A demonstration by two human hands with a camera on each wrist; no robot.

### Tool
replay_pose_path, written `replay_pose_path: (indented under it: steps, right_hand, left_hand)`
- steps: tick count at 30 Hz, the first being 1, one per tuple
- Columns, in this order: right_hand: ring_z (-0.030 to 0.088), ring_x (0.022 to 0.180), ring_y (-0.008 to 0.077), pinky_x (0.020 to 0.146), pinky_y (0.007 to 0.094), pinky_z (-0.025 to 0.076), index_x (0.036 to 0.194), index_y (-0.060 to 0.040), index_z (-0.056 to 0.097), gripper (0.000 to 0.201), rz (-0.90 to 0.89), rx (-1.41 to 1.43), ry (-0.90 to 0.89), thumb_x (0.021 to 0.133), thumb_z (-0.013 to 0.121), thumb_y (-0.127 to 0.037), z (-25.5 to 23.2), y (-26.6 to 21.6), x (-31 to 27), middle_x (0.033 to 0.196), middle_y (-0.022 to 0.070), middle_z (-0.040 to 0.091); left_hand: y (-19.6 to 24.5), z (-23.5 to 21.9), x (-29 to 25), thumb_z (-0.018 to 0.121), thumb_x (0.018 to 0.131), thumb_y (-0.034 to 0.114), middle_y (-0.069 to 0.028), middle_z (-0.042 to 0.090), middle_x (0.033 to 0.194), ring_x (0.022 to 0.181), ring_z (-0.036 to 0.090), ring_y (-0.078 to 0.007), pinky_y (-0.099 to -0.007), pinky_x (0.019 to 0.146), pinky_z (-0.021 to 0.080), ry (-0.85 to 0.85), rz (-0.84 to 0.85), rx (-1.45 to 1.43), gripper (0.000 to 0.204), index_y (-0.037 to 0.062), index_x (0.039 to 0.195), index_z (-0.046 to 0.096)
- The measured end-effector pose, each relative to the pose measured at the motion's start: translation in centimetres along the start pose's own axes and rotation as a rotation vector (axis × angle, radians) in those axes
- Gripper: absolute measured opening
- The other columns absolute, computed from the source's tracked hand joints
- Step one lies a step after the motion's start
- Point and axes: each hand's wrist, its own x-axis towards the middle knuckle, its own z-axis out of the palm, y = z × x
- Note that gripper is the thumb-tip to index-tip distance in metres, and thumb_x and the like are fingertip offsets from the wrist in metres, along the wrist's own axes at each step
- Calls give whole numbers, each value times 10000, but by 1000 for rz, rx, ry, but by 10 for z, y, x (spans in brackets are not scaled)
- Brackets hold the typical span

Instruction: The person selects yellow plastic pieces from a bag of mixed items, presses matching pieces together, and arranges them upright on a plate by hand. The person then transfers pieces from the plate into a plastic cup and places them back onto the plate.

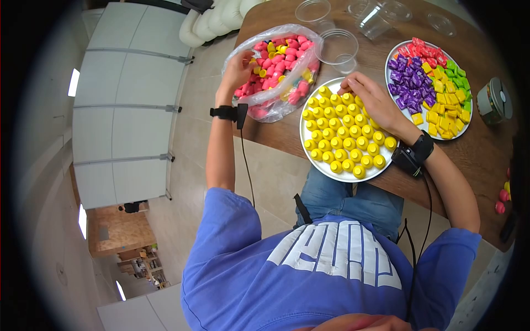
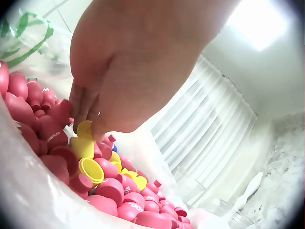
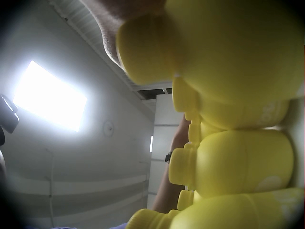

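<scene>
My left hand (image 1: pixel 238 71) reaches down into a clear plastic bag (image 1: pixel 231 66) of pink bottles (image 1: pixel 270 71) and yellow pieces. In the left wrist view its fingertips pinch a small yellow cup-shaped piece (image 2: pixel 84 145) with a flared rim, among pink bottles (image 2: pixel 110 190). Another such yellow cup (image 2: pixel 91 171) lies just below. My right hand (image 1: pixel 374 102) bends over the far right side of a round white plate (image 1: pixel 331 172), its fingers loosely curved by the rim. Upright yellow bottles (image 1: pixel 343 132) crowd this plate; in the right wrist view, yellow bottles (image 3: pixel 243 160) stand close beneath the hand.
On the right, a white oval plate (image 1: pixel 406 112) carries purple, yellow, red and green wrapped sweets (image 1: pixel 411 83). A lidded tin (image 1: pixel 494 102) stands beyond it. Clear plastic cups (image 1: pixel 372 22) stand at the back of the wooden table (image 1: pixel 276 129). Cables hang from both wrists.
</scene>
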Motion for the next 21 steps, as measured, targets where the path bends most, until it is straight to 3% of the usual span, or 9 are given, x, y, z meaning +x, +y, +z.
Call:
replay_pose_path:
  steps: [4, 6, 9, 13, 15, 19, 21]
  right_hand:
    - [627, 1091, 161, 1023, 310, 459, 1128, -18, 605, 359, 6, 9, -8, 1133, 420, -326, 0, 1, 1, 1084, 93, 688]
    - [644, 1070, 209, 983, 344, 462, 1138, -1, 606, 377, -7, 33, 7, 1113, 444, -340, 1, 5, 2, 1097, 114, 708]
    - [643, 1058, 206, 981, 341, 462, 1140, 2, 607, 382, -21, 41, 9, 1114, 442, -341, 1, 7, 2, 1092, 113, 707]
    - [641, 1052, 206, 979, 338, 463, 1137, 5, 609, 385, -25, 51, 32, 1115, 442, -342, 1, 6, 1, 1086, 114, 706]
    - [621, 1101, 161, 1031, 312, 451, 1136, -24, 604, 351, 8, 44, -13, 1134, 420, -323, 0, 2, 0, 1092, 93, 685]
    - [640, 1049, 203, 976, 335, 463, 1134, 9, 608, 387, -24, 56, 18, 1115, 445, -342, 2, 6, 2, 1076, 113, 706]
    - [634, 1041, 190, 971, 327, 460, 1126, 6, 608, 382, -18, 55, 13, 1115, 446, -339, 1, 6, 2, 1071, 104, 703]
  left_hand:
    - [22, 5, -9, 677, 985, 69, -125, 705, 1256, 1095, 698, -198, -334, 956, 569, 80, 102, -172, 320, -21, 1290, 640]
    - [36, 0, -10, 666, 986, 45, -111, 702, 1253, 1072, 703, -189, -309, 987, 557, 3, 93, -503, 327, -38, 1301, 635]
    - [53, -8, -10, 629, 1015, 64, -87, 698, 1263, 1082, 696, -178, -304, 1011, 542, -37, 16, -593, 327, -55, 1319, 620]
    - [49, -1, -7, 614, 1034, 104, -96, 718, 1224, 1078, 698, -169, -303, 966, 554, 15, 34, -651, 286, -47, 1275, 649]
    - [47, -1, -8, 653, 1012, 129, -133, 728, 1198, 1048, 709, -184, -327, 893, 569, 35, 26, -301, 256, -22, 1217, 683]
    - [41, 4, -19, 709, 950, 115, -179, 719, 1127, 983, 719, -263, -378, 820, 575, 93, 82, 28, 210, -1, 1125, 701]
    - [27, 7, -21, 744, 880, 80, -199, 691, 1062, 946, 691, -362, -430, 801, 566, 285, 168, 184, 229, 9, 1091, 689]
